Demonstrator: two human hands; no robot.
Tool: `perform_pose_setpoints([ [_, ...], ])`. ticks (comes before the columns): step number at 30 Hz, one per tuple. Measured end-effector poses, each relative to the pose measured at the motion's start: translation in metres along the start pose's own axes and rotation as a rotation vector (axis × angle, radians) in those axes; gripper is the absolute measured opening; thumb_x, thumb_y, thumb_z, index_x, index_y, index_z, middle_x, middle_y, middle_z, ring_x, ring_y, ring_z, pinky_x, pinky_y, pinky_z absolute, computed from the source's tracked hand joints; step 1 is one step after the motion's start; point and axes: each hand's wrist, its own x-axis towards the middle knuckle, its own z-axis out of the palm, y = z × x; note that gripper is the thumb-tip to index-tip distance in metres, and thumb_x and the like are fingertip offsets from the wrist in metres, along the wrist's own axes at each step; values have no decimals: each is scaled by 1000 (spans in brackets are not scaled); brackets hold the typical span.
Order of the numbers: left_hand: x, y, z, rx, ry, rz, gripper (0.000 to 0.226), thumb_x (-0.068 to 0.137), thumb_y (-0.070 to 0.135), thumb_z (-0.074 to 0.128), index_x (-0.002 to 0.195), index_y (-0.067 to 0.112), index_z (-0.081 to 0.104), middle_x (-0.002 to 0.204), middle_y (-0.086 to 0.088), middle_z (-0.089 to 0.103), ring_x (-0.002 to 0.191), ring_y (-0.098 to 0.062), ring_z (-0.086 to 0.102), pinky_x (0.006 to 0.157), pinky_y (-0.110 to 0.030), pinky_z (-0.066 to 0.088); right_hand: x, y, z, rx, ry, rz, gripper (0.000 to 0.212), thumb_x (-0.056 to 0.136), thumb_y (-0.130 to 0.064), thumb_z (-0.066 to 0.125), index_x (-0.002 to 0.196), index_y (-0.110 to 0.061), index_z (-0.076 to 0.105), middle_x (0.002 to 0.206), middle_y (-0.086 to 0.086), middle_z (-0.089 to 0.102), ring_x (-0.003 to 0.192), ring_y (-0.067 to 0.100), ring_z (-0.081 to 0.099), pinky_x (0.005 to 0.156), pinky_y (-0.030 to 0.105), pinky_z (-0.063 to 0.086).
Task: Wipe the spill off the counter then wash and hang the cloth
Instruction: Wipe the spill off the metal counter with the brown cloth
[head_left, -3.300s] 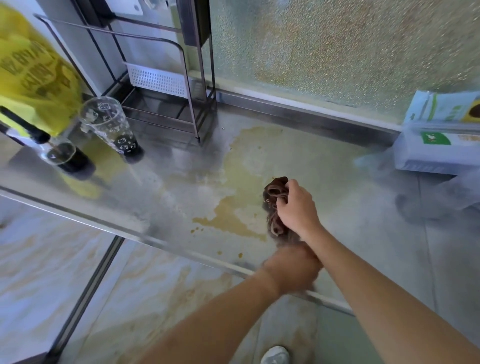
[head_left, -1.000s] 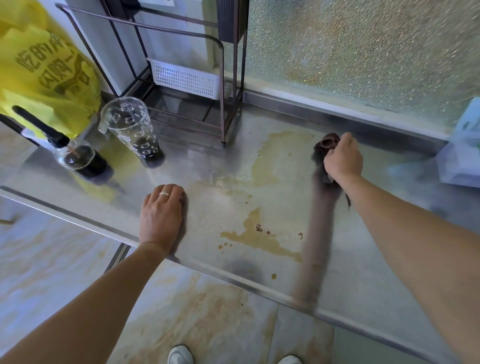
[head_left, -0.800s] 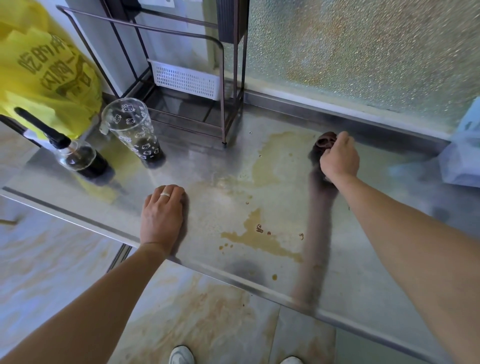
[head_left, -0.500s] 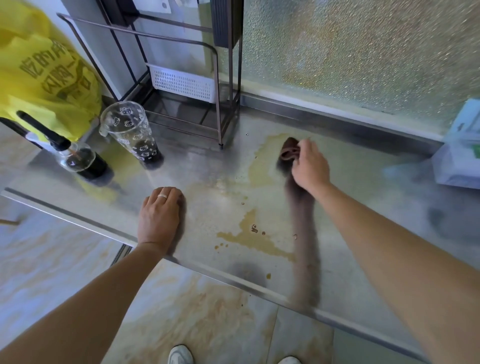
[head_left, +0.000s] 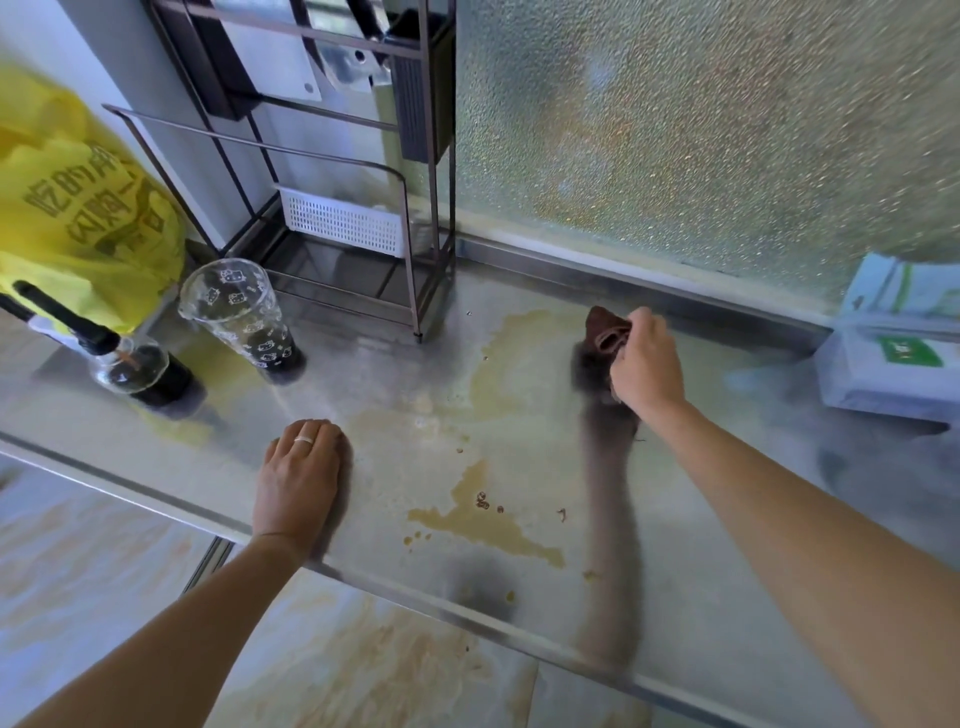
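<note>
The soft, limp, probably damp cloth (head_left: 605, 332) is bunched in the right hand (head_left: 644, 364) at the far spill (head_left: 498, 525), while the counter (head_left: 727, 597) is pressed by the flat left hand (head_left: 298, 478).

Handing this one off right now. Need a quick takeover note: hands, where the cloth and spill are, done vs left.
Right hand: grips the bunched brown cloth, at the far side of the steel counter near the frosted window.
Left hand: flat on the counter near its front edge, holding nothing.
Spill: a brownish puddle with small crumbs sits near the front edge; a paler yellowish film lies further back, left of the cloth.
Done: wiping is under way; no part of the spill is visibly cleared.
Left: wipe up the puddle, film and crumbs, then wash and hang the cloth.
</note>
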Motion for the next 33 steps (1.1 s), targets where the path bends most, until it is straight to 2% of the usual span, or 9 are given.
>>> perform_pose_setpoints([
  [7, 25, 1, -9, 50, -102, -28, 22, 92, 21, 44, 84, 12, 62, 88, -10, 67, 88, -34, 63, 79, -45, 50, 32, -25, 33, 47, -15, 267, 31, 93, 1, 50, 123, 4, 46, 132, 27, 53, 121, 49, 48, 97, 48, 39],
  [10, 31, 0, -10, 42, -153, -15, 22, 92, 22, 45, 84, 12, 63, 86, -9, 66, 86, -32, 62, 75, -43, 53, 42, -36, 39, 51, 0, 290, 33, 94, -1, 51, 125, 2, 45, 135, 26, 52, 122, 50, 48, 100, 49, 39],
  [16, 33, -3, -13, -6, -153, 13, 14, 88, 13, 57, 77, 8, 64, 77, -11, 64, 80, -34, 61, 62, -43, 54, 51, -51, 49, 71, 0, 183, 32, 89, -1, 53, 121, -3, 52, 128, 22, 55, 119, 45, 51, 105, 46, 34],
  [20, 34, 4, -19, -39, -169, -44, 13, 92, 9, 60, 80, 7, 64, 80, -11, 65, 83, -32, 59, 64, -44, 55, 48, -55, 47, 75, -72, 126, 36, 90, -7, 56, 126, -10, 54, 130, 19, 55, 121, 43, 50, 105, 41, 36],
  [27, 33, 12, -26, -43, -182, -69, 11, 91, 7, 64, 80, 8, 64, 78, -9, 63, 81, -30, 59, 61, -42, 55, 19, -67, 34, 149, -234, -10, 41, 81, -5, 59, 117, -25, 65, 123, 7, 66, 116, 34, 59, 94, 36, 49],
  [33, 31, 16, -31, -51, -212, -97, 12, 92, 10, 63, 81, 9, 64, 80, -8, 64, 83, -29, 61, 62, -40, 55, -31, -85, 37, 159, -312, -158, 40, 82, -4, 60, 114, -27, 64, 115, 0, 66, 107, 31, 58, 82, 34, 46],
])
